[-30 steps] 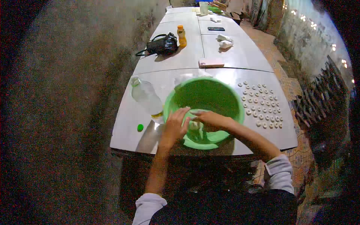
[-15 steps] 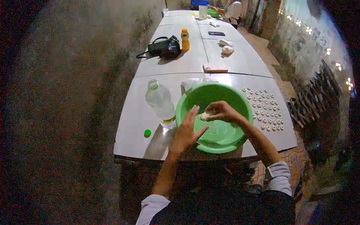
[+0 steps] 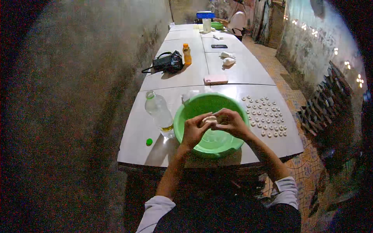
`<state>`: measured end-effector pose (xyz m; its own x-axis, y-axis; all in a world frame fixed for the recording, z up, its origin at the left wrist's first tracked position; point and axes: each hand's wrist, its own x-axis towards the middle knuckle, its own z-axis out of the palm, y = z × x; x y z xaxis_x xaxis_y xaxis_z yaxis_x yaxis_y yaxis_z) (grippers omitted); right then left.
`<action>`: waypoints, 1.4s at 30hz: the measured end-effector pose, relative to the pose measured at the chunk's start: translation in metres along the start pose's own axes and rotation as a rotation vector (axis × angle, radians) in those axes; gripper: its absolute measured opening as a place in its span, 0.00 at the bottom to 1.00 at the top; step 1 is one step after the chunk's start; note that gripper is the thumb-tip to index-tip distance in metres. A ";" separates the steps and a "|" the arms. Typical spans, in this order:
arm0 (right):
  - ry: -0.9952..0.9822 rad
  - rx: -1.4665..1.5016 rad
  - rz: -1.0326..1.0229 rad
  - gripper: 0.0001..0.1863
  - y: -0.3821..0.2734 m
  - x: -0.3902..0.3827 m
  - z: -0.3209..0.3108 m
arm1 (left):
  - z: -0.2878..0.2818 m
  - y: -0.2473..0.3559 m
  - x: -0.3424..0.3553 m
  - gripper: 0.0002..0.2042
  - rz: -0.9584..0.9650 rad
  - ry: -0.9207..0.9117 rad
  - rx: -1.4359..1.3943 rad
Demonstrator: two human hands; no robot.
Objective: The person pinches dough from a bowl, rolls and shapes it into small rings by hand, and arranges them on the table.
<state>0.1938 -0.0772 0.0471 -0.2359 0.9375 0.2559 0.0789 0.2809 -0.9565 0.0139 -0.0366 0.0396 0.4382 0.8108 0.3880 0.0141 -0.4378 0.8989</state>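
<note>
- Head view: I see the left hand (image 3: 191, 132) and right hand (image 3: 234, 125) meeting, fingers (image 3: 224, 112) curled nearly closed, both pinching one white lump (image 3: 210, 120) between their tips.
- Directly beneath the fingers I have the green basin (image 3: 213, 146), set on the white bench (image 3: 132, 130).
- Left of the fingers, I find a clear bottle (image 3: 159, 114) and a green cap (image 3: 149, 142).
- Right of them, I see rows of small pale rings (image 3: 259, 113).

Seemingly simple workroom: long white table (image 3: 252, 72), green basin (image 3: 202, 105), stained wall (image 3: 311, 46), patterned tile floor (image 3: 305, 171).
</note>
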 end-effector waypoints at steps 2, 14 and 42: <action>0.125 -0.188 -0.126 0.16 0.003 -0.004 -0.004 | 0.003 -0.002 0.000 0.15 -0.011 -0.007 -0.039; 0.117 0.021 -0.013 0.09 -0.001 -0.012 0.001 | -0.003 -0.010 -0.011 0.12 -0.164 -0.047 -0.317; 0.124 -0.347 -0.304 0.22 -0.013 -0.015 0.015 | -0.007 -0.018 -0.014 0.17 -0.422 -0.138 -0.317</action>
<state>0.1816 -0.0984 0.0540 -0.1826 0.8140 0.5515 0.3477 0.5781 -0.7382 0.0011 -0.0371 0.0198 0.5676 0.8227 -0.0312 -0.0481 0.0710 0.9963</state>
